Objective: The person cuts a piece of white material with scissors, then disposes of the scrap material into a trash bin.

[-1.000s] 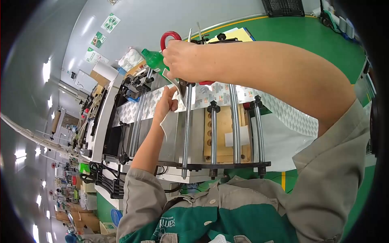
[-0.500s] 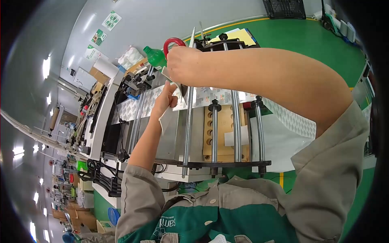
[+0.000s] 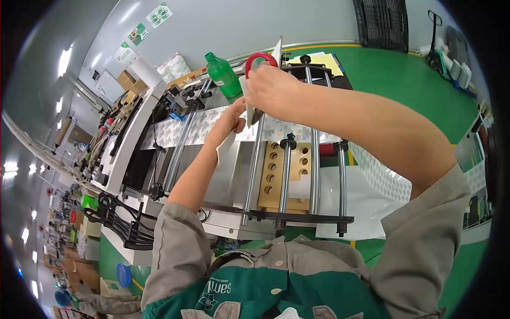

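My right hand [image 3: 272, 87] is closed around red-handled scissors [image 3: 254, 59], their blades pointing down toward the machine. Close beside it, my left hand [image 3: 228, 125] is closed on a white strip [image 3: 226, 148], whose lower end hangs below my wrist. Part of the strip between the hands is hidden by my fingers. Under both hands a printed silver-white film [image 3: 204, 123] runs across the machine, passing the metal rods [image 3: 255, 173]. A green plastic bottle [image 3: 223, 75] stands just beyond my hands.
A wooden block with round holes [image 3: 270, 173] sits below the rods. Black knobs [image 3: 288, 141] stick up from them. Yellow papers [image 3: 324, 63] lie at the far end. Film [image 3: 382, 170] hangs off to the right. Cables [image 3: 122, 218] bunch at the left.
The view has shifted, so the machine and bottle appear moved. My hands stay close together, still holding the scissors and the strip. More of the bottle shows now.
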Motion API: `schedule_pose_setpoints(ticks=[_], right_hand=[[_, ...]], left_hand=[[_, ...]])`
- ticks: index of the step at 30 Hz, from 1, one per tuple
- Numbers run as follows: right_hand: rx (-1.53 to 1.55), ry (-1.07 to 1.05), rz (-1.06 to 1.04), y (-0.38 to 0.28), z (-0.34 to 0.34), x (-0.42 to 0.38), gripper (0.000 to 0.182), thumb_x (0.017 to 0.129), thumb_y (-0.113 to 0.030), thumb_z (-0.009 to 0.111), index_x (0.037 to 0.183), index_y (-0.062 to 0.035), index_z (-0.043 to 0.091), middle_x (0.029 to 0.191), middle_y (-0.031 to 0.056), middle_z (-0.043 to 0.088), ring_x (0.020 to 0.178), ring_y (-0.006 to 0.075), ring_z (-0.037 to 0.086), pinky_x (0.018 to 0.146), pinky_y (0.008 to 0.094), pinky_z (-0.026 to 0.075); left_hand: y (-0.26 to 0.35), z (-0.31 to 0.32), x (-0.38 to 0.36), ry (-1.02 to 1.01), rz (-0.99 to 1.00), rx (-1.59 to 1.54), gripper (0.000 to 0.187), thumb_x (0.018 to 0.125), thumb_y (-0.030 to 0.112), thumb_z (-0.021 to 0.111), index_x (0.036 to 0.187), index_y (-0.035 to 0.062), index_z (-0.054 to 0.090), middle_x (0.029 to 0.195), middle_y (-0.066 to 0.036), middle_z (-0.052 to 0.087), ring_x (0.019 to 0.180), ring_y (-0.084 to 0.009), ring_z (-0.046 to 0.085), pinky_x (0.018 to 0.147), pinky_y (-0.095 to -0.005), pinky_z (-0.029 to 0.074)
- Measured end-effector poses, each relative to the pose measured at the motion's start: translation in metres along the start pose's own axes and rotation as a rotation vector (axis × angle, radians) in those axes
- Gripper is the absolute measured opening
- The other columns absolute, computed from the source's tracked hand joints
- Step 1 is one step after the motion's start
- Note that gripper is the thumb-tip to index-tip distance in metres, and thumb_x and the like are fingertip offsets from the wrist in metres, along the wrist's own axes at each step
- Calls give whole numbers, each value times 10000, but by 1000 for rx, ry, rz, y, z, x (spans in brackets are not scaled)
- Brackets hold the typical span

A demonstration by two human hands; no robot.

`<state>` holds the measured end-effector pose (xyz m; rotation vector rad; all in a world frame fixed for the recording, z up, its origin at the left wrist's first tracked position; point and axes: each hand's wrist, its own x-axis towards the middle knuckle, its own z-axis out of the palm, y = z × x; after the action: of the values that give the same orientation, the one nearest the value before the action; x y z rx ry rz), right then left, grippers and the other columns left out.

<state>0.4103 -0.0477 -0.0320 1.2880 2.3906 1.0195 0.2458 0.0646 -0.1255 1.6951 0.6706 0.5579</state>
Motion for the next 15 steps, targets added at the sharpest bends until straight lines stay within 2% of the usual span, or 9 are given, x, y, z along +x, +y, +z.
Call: schedule_pose_setpoints(ticks=[2, 7, 9, 10, 11, 13, 15], right_hand=[[-72, -80, 32, -3, -7, -1, 256, 762, -206, 616, 1015, -173, 603, 884, 31, 541, 906, 184, 528, 714, 327, 398], [-131, -134, 19, -7, -11, 7, 251, 770, -224, 608, 1017, -180, 605, 875, 22, 545, 894, 177, 533, 704, 325, 401], [-23, -199, 32, -4, -11, 10, 207, 773, -206, 597, 977, -179, 613, 854, 19, 548, 876, 171, 542, 695, 323, 407], [23, -106, 53, -4, -9, 8, 150, 766, -181, 593, 914, -169, 616, 829, 19, 548, 861, 173, 551, 688, 326, 413], [4, -113, 34, -5, -6, 6, 150, 766, -181, 593, 914, -169, 616, 829, 19, 548, 861, 173, 551, 688, 326, 413], [30, 102, 75, -6, -3, 2, 125, 761, -167, 592, 885, -158, 607, 823, 23, 546, 865, 181, 552, 690, 336, 417], [20, 76, 89, -6, -2, 2, 179, 740, -133, 600, 918, -143, 589, 876, 33, 541, 904, 199, 538, 703, 361, 427]], left_hand=[[-1, -2, -1, -19, 70, -24, 491, 931, 355, 274, 1357, 121, 337, 1309, -59, 469, 440, -73, 285, 434, -207, 253], [2, -10, 2, -65, 47, 56, 579, 907, 462, 278, 1382, 134, 315, 1323, -130, 467, 418, -76, 294, 425, -216, 245], [3, -10, 1, -77, 71, 48, 609, 905, 485, 264, 1401, 134, 288, 1315, -138, 477, 423, -72, 306, 431, -214, 248], [6, -6, -3, -24, 44, 28, 619, 903, 493, 255, 1407, 134, 278, 1307, -139, 485, 426, -70, 306, 434, -211, 249], [9, -4, -6, 31, 19, 5, 630, 902, 501, 245, 1413, 134, 267, 1300, -140, 492, 430, -68, 306, 437, -209, 250], [-1, -7, -7, 51, 70, -57, 600, 910, 448, 295, 1409, 116, 271, 1277, -148, 508, 452, -69, 349, 436, -210, 277], [-9, -8, -6, 24, 173, 101, 569, 901, 369, 387, 1400, 116, 284, 1246, -161, 521, 477, -67, 384, 437, -224, 323]])
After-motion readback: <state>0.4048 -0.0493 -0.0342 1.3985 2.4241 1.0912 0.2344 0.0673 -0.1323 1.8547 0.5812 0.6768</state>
